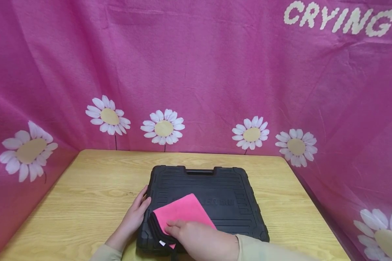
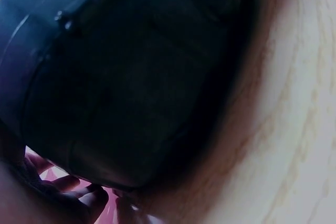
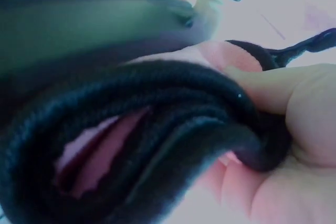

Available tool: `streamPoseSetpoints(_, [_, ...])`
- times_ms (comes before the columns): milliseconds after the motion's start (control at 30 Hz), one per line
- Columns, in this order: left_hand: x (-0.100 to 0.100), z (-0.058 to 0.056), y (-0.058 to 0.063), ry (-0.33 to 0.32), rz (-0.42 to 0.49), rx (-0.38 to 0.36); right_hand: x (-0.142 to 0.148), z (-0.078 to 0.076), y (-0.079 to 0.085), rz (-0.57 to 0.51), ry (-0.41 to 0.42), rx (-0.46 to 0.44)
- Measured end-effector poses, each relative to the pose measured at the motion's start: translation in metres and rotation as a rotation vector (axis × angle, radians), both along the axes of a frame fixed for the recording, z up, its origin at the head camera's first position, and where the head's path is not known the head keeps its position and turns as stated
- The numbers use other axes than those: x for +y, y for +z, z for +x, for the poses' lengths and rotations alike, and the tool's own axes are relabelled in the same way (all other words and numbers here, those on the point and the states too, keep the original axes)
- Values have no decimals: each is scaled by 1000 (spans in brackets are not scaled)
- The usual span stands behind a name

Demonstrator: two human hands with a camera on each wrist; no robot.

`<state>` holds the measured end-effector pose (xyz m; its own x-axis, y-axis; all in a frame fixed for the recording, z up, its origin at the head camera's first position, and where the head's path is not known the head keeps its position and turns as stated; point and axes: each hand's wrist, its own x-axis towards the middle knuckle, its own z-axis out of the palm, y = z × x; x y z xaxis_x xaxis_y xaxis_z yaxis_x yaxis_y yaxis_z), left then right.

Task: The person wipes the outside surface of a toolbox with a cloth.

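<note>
A black hard plastic case (image 1: 202, 185) lies flat on the wooden table, its carry handle (image 1: 199, 172) at the far side. My left hand (image 1: 134, 212) rests against the case's left side, thumb and fingers right at its edge. In the left wrist view, those fingers (image 2: 65, 190) lie along the dark side wall. My right hand (image 1: 203, 237) grips a folded pink cloth (image 1: 184, 208) with black edging, over the front left of the lid. In the right wrist view, the thumb (image 3: 265, 85) presses on top of the folded layers (image 3: 157, 98) while fingers lie beneath them.
The wooden table (image 1: 94, 181) extends around the case on its left, back and right. A pink curtain (image 1: 196, 72) printed with daisies and lettering hangs behind the table and along both sides. A small white tag (image 1: 162, 243) sticks out from the cloth's front corner.
</note>
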<state>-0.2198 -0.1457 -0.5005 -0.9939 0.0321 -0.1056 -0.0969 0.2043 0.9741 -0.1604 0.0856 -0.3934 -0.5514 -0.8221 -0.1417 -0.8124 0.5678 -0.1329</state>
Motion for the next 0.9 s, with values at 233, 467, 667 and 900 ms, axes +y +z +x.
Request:
streamPoseSetpoints(233, [-1,0,1,-7,19,-20,-4,-21,3,44,-120,9])
streamPoseSetpoints(467, [-1,-1,0,-6,31,-21,-4,-49,4,15,-172,-6])
streamPoseSetpoints(667, [-1,-1,1,-7,22,-37,-2,-70,3,-3,-209,-9])
streamPoseSetpoints(900, [-2,-2,1,0,7,-49,-3,-92,6,1,-226,-43])
